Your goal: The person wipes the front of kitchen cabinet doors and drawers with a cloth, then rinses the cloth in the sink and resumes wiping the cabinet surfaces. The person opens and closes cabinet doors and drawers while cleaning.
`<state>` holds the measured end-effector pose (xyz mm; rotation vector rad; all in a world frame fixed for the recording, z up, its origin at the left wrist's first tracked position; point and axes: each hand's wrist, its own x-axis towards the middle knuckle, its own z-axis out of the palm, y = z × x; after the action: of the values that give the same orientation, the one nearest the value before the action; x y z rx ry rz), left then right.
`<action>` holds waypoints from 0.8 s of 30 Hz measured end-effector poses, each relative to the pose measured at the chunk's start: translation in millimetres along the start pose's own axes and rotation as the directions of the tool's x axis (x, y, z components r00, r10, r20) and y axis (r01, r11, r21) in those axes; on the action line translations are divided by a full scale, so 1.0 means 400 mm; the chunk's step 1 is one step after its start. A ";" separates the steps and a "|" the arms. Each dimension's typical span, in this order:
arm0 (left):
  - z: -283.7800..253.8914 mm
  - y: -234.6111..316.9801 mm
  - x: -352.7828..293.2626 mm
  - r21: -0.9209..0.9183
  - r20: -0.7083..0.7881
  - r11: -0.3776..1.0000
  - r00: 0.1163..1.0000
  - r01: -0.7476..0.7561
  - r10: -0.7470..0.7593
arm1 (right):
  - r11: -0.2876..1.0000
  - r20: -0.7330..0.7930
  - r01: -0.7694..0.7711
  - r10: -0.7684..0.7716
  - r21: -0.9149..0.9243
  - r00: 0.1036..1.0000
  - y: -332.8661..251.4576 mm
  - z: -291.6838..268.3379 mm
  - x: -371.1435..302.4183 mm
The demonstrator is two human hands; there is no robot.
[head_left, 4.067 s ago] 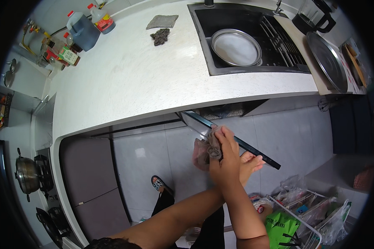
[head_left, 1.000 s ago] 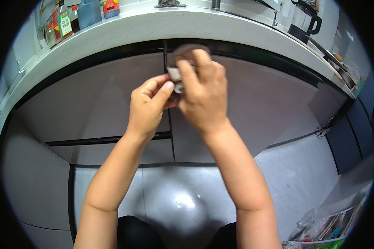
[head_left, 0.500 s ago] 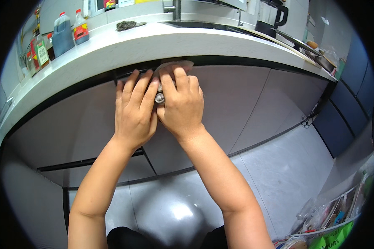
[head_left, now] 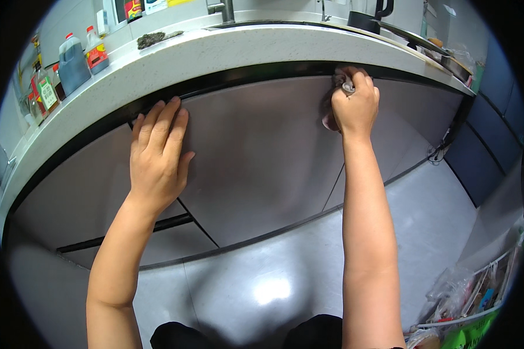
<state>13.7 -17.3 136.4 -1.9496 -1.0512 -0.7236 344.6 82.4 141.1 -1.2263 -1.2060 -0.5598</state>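
Note:
My right hand (head_left: 356, 104) grips a crumpled, greyish-pink cloth (head_left: 330, 121) against the top of the grey cabinet front (head_left: 256, 151), just under the dark strip (head_left: 273, 74) below the counter. Part of the cloth hangs below the fist and part pokes out beside the thumb; the rest is hidden in my fingers. Well to the left, my left hand (head_left: 157, 154) lies flat with its fingers stretched out, its fingertips at the dark strip and its palm over the cabinet front. Nothing is in it.
The white countertop (head_left: 215, 51) curves above my hands. Several sauce bottles (head_left: 74, 64) stand at its left end, near a dark scouring pad (head_left: 151, 39). A tap (head_left: 227, 11) and a lidded pan (head_left: 454, 67) are farther along. A bag-filled bin (head_left: 466, 317) stands at lower right.
My right hand has moved far to the right along the cabinet's top edge with the cloth. My left hand has shifted slightly left and down, and the two hands are now apart.

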 end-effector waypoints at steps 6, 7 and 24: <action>0.024 -0.009 -0.032 -0.001 0.027 1.000 1.000 0.014 -0.014 | 0.970 -0.077 0.191 -0.181 0.150 0.980 -0.282 0.090 -0.229; 0.038 -0.004 -0.040 -0.006 0.041 1.000 0.999 0.027 -0.027 | 0.980 -0.034 0.169 -0.167 0.102 0.985 -0.314 0.092 -0.284; 0.135 -0.048 -0.330 -0.024 -0.009 0.997 0.997 0.070 -0.071 | 0.744 -0.222 0.425 -0.363 0.515 0.905 -0.407 0.160 -0.435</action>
<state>-61.8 -19.7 14.2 -1.9356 -1.1151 -0.7869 122.0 45.2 41.5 -0.4325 -1.4179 -0.5225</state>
